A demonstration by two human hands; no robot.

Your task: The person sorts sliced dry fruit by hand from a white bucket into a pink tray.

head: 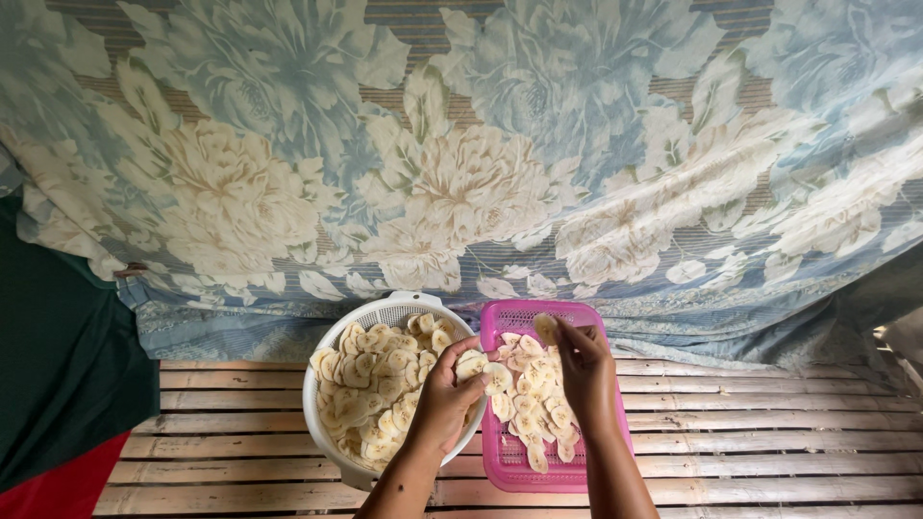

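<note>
My left hand (pixel 444 399) hovers over the right edge of a round white basket (pixel 322 354) full of pale banana slices (pixel 370 394) and pinches a slice (pixel 470 364) between its fingers. My right hand (pixel 585 370) reaches over a pink rectangular perforated tray (pixel 510 461) and holds one banana slice (pixel 545 328) at the tray's far end. Several slices (pixel 534 394) lie spread flat on the pink tray. The basket and tray stand side by side, touching.
Both containers rest on a slatted bamboo platform (pixel 750 442). A blue and cream floral cloth (pixel 461 154) hangs behind and fills the upper view. Dark green fabric (pixel 58 365) and a red patch (pixel 58 490) lie at the left.
</note>
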